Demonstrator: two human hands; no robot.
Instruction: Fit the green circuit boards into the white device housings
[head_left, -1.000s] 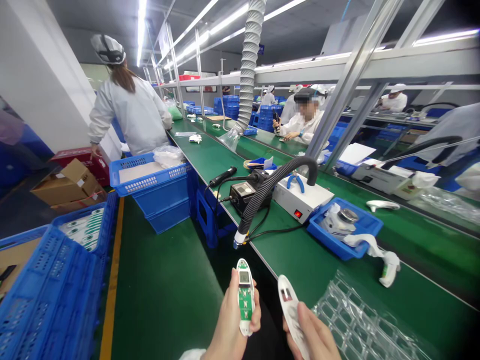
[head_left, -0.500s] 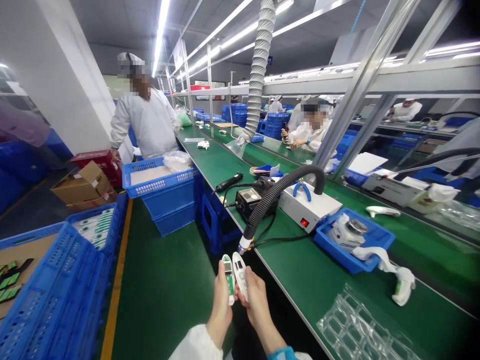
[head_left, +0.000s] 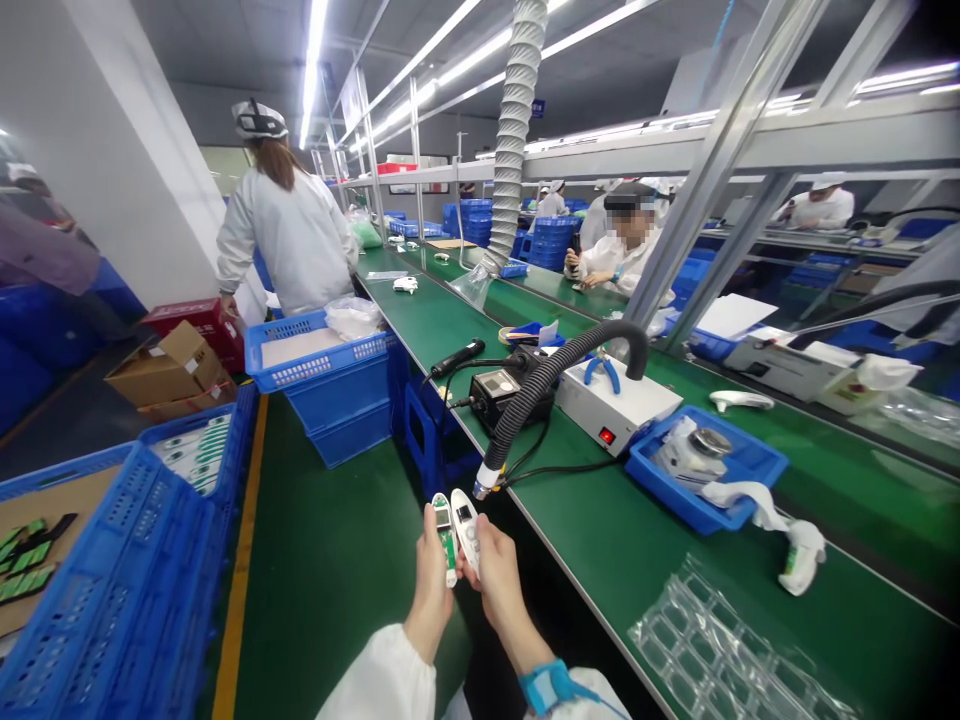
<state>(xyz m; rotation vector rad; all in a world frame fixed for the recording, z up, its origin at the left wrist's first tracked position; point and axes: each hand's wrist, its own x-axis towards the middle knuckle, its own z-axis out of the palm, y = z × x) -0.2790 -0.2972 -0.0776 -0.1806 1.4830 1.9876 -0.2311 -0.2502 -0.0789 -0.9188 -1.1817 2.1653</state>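
Between finger and thumb, my left hand [head_left: 431, 583] holds a white casing half with a green circuit board [head_left: 445, 535] and a small grey display in it. My right hand [head_left: 495, 572] is closed on a white casing cover [head_left: 466, 532] with a small window and button shapes. Both pieces stand side by side, tilted slightly apart at the top. Just above the cover is the metal-tipped end of a black flexible hose [head_left: 491, 472]. A blue wrist strap [head_left: 546, 686] is round my right wrist.
On the green bench [head_left: 570, 540] are a white box with a red switch [head_left: 615, 400], a blue tray of parts [head_left: 705, 470] and a clear blister tray [head_left: 727, 640]. Blue crates [head_left: 112, 570] are stacked at left. A co-worker [head_left: 289, 230] stands beyond; another [head_left: 626, 245] sits opposite.
My hands, with both casing pieces, have shifted a little up and left in view. The standing co-worker has turned away. The seated co-worker's hands have moved slightly.
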